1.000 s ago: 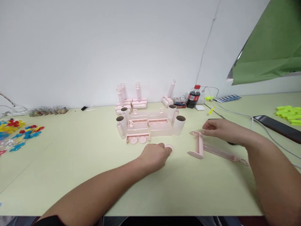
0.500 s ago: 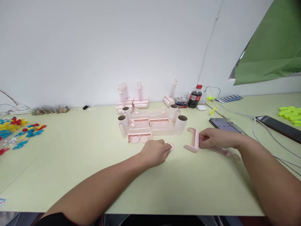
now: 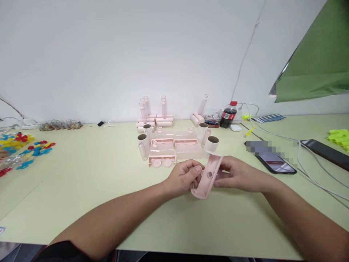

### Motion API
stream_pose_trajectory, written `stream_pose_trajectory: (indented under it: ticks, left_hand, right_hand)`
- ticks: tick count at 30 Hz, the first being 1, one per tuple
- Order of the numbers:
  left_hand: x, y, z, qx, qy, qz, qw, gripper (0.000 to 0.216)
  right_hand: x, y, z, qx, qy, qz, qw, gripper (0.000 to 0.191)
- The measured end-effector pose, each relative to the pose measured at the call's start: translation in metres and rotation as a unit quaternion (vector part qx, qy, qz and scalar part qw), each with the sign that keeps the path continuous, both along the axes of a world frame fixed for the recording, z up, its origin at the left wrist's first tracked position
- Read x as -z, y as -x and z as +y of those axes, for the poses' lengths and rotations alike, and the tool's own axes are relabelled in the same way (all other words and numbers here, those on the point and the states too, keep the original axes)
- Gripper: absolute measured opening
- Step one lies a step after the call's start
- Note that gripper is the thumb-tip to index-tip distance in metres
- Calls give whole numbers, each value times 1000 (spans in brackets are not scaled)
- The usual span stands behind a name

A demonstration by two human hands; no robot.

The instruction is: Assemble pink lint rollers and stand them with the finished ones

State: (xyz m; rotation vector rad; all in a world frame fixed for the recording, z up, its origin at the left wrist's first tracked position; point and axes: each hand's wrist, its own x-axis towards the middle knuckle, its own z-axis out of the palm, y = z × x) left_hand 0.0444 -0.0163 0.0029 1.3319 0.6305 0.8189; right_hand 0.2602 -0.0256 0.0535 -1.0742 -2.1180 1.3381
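Tilted above the table in front of me is a pink lint roller frame (image 3: 208, 178), its hollow side towards me and a small hole in its middle. My right hand (image 3: 240, 175) grips it from behind, on the right; the handle is mostly hidden there. At the frame's left side, my left hand (image 3: 185, 176) has curled fingers, seemingly round a small pink disc that they largely cover. Just beyond lies another pink frame part (image 3: 163, 159) with two discs in it. White paper-core rolls (image 3: 212, 143) and clear covers (image 3: 188, 153) stand behind.
Assembled pink lint rollers (image 3: 165, 121) line the wall. A cola bottle (image 3: 229, 114), a phone (image 3: 272, 158) and white cables (image 3: 308, 171) occupy the right side. Colourful plastic pieces (image 3: 40, 149) lie at far left, yellow-green ones (image 3: 339, 136) at far right.
My right hand has lifted the lint roller frame and handle off the table and brought them left. My left hand has drawn up beside it; the disc it touched no longer shows on the table.
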Motion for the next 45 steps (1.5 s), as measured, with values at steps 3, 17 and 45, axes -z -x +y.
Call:
stream_pose_trajectory:
  ticks: [3,17,45]
  left_hand:
    - [0,1,1,28,14,-13,999,47]
    - [-6,4,9,97,53,-41,993,52]
    - [-44,-5,53,58,-599,551,578,6]
  right_hand:
    - [7,14,1,-19,-15,5,1000,37]
    - [19,18,5,-77,41,-24,996,39]
    - [50,80,-45,11,-366,-283,886,44]
